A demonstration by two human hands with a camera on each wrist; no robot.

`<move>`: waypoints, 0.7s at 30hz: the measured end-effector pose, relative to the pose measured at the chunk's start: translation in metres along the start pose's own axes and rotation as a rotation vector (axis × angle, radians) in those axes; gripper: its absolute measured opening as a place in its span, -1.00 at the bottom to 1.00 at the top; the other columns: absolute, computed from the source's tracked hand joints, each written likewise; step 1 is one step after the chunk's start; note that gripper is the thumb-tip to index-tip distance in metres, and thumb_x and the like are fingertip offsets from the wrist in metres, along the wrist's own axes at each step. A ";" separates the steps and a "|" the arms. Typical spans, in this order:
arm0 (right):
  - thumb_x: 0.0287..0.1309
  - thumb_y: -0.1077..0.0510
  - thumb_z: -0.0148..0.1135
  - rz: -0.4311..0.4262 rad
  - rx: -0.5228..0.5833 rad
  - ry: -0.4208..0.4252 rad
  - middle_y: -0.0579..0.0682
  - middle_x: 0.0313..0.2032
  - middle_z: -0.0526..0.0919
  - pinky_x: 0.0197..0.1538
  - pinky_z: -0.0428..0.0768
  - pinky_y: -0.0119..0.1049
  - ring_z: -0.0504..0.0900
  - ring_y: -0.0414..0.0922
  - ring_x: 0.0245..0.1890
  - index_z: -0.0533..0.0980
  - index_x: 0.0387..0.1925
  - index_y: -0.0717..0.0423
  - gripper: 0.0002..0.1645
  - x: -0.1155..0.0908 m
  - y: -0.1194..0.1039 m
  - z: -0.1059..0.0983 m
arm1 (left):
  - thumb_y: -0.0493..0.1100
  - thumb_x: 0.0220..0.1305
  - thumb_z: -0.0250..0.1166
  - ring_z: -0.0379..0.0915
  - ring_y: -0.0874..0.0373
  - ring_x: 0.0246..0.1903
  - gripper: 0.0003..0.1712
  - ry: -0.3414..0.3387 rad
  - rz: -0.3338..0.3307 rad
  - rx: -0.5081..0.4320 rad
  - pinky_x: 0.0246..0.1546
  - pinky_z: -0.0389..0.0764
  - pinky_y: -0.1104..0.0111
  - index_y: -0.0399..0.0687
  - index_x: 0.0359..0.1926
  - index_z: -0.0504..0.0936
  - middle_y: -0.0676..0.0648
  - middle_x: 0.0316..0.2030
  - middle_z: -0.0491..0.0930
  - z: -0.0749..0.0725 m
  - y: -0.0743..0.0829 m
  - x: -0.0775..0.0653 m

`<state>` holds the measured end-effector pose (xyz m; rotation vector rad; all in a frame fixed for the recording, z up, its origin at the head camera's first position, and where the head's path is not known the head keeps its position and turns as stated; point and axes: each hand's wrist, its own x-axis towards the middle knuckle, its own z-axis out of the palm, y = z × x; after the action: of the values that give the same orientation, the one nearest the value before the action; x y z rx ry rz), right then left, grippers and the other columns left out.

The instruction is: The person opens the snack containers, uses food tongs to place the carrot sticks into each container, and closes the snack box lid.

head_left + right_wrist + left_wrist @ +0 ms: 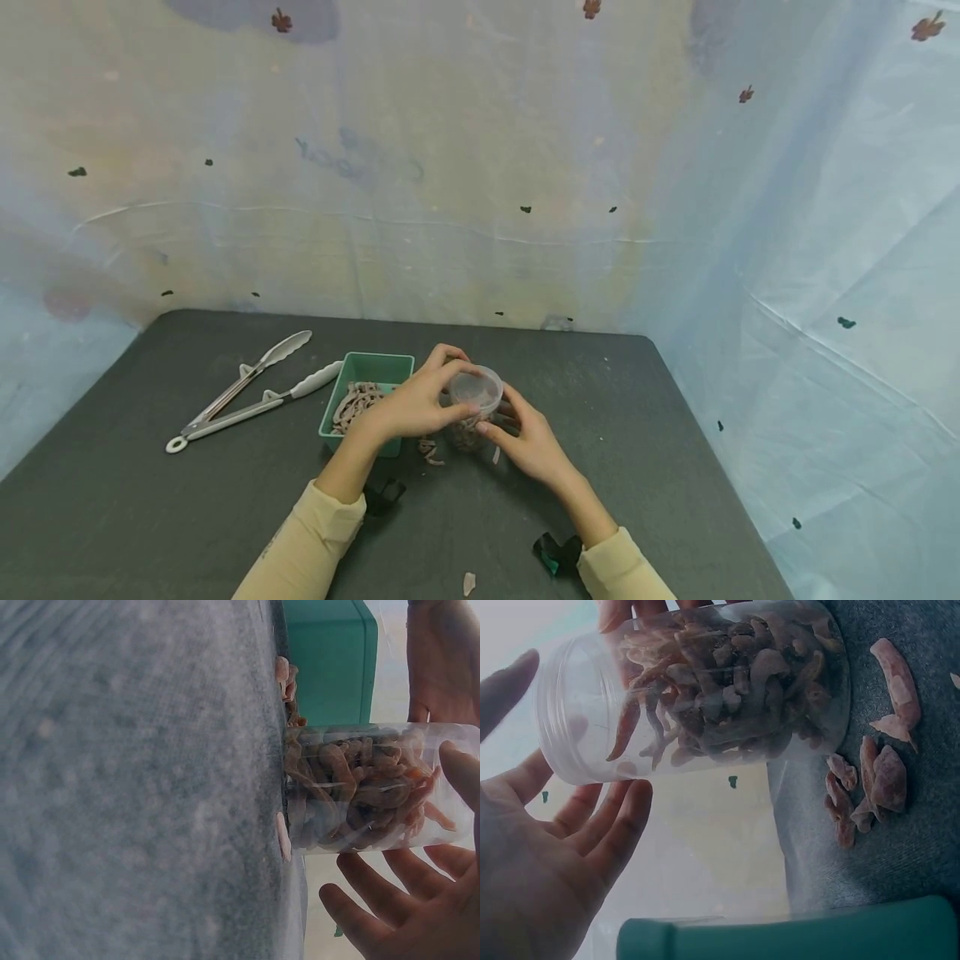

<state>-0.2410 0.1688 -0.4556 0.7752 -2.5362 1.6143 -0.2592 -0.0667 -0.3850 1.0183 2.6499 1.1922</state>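
A clear round plastic jar (474,400) stands upright on the dark table, partly filled with curled, brownish-pink dried strips (367,780). My left hand (416,400) reaches over from the left, its thumb and fingers curved about the jar's ribbed top rim (559,712). From the right, my right hand (531,437) holds the side of the jar between thumb and fingers. Close left of the jar is a green plastic basket (380,364) with more of the strips in it. Some loose pieces (885,780) lie on the table by the jar's base.
White-and-steel tongs (232,392) lie spread at the left, one tip close by the basket. A small pale scrap (468,583) sits near the table's front edge. Plastic sheeting (450,167) hangs behind the table and along its right side.
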 end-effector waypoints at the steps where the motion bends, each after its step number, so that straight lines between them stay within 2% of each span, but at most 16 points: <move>1: 0.42 0.03 0.36 0.001 0.003 -0.002 0.09 0.44 0.43 0.29 0.55 0.14 0.53 0.11 0.35 0.15 0.63 -0.09 -0.10 0.000 0.000 0.000 | -0.04 0.48 0.35 0.42 -0.09 0.21 -0.46 0.004 -0.003 0.006 0.15 0.57 0.03 0.02 0.40 0.50 -0.19 0.43 0.14 0.000 -0.001 0.000; 5: 0.41 0.06 0.36 -0.002 0.011 -0.001 0.12 0.43 0.44 0.28 0.55 0.17 0.54 0.13 0.34 0.15 0.62 -0.07 -0.10 0.001 -0.002 0.000 | -0.06 0.50 0.33 0.43 -0.09 0.22 -0.47 -0.005 0.010 0.008 0.15 0.57 0.03 0.00 0.40 0.49 -0.18 0.43 0.18 -0.001 -0.002 0.000; 11: 0.39 0.13 0.38 -0.003 0.022 0.004 0.17 0.43 0.44 0.29 0.53 0.20 0.54 0.17 0.34 0.17 0.62 -0.02 -0.10 0.000 -0.003 -0.001 | -0.17 0.55 0.24 0.20 -0.15 0.43 -0.49 -0.060 0.046 -0.030 0.25 0.48 -0.11 -0.11 0.44 0.46 -0.14 0.50 0.19 -0.003 0.000 -0.001; 14: 0.39 0.15 0.38 -0.006 0.032 0.006 0.19 0.43 0.44 0.28 0.52 0.23 0.53 0.20 0.34 0.18 0.61 0.00 -0.11 0.000 -0.002 -0.001 | -0.19 0.56 0.22 0.16 -0.16 0.45 -0.50 -0.064 0.047 -0.034 0.25 0.48 -0.12 -0.14 0.43 0.46 -0.14 0.52 0.19 -0.003 0.000 -0.001; 21: 0.40 0.12 0.37 -0.008 0.015 -0.001 0.16 0.43 0.44 0.28 0.54 0.19 0.53 0.16 0.35 0.16 0.62 -0.04 -0.10 -0.001 -0.003 0.000 | 0.01 0.46 0.37 0.38 -0.11 0.29 -0.42 -0.007 0.023 0.013 0.13 0.58 0.05 -0.03 0.40 0.50 -0.17 0.46 0.18 0.000 0.001 0.000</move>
<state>-0.2395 0.1685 -0.4533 0.7871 -2.5214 1.6328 -0.2589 -0.0659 -0.3840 1.0561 2.6513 1.1747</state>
